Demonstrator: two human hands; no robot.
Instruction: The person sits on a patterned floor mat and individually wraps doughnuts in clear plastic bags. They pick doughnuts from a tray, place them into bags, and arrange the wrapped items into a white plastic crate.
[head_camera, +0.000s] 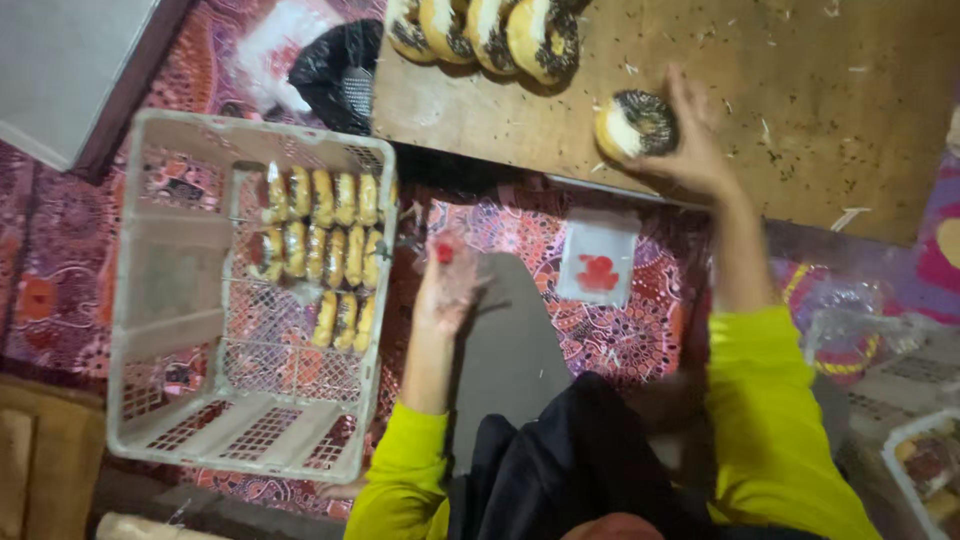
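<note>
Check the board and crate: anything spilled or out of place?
Loose sprinkles and crumbs are scattered across the wooden board around the right hand, which holds a doughnut. In the crate, the wrapped doughnuts sit in neat rows.

one head-worn view only, looking steeply down past the wearer's yellow sleeves (770, 400) from close range; wooden board (800, 120) at the upper right of the frame, grey crate (150, 330) at left, patterned cloth (620, 340) between.
</note>
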